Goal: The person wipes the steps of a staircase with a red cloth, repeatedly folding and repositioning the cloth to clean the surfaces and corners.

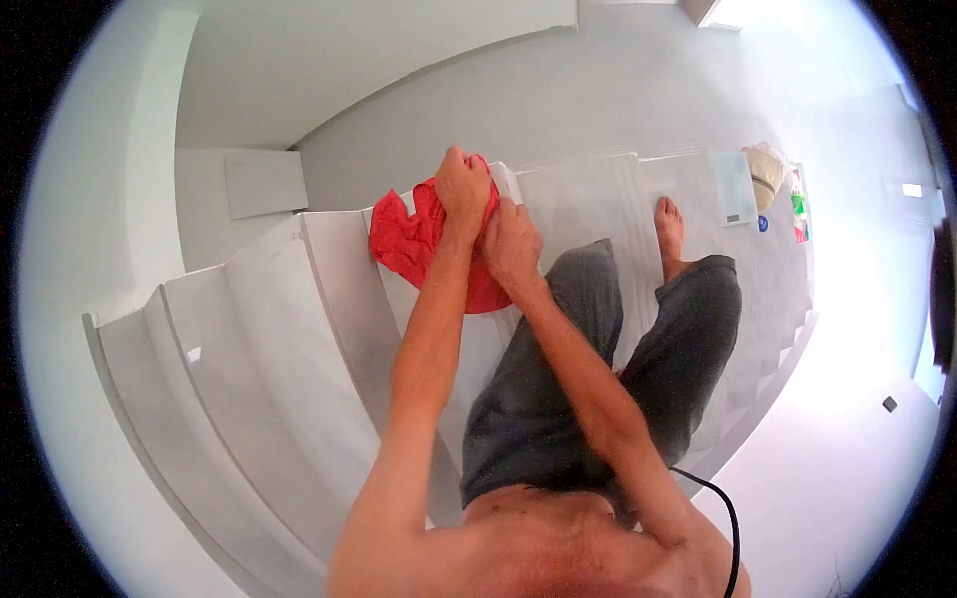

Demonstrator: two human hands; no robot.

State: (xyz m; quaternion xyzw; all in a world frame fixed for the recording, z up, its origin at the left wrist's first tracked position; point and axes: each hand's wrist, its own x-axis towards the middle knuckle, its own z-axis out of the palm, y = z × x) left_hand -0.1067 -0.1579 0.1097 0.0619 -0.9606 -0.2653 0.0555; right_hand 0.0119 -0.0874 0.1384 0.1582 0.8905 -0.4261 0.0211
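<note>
A crumpled red cloth (404, 237) lies bunched over a pale step, up against a low white edge. My left hand (464, 191) is closed on the upper part of the cloth. Just to its right and slightly lower, my right hand (512, 243) has its fingers bent around the cloth's right side. Part of the cloth hangs below both hands, behind my left forearm. Its folds under the fingers are hidden.
Pale stairs (264, 329) run along the left. My bare foot (670, 231) rests on the step. At the right are a flat pale sheet (735, 189), a beige bag (766, 177), a small blue object (763, 224) and a colourful packet (799, 206). A black cable (734, 518) hangs beside me.
</note>
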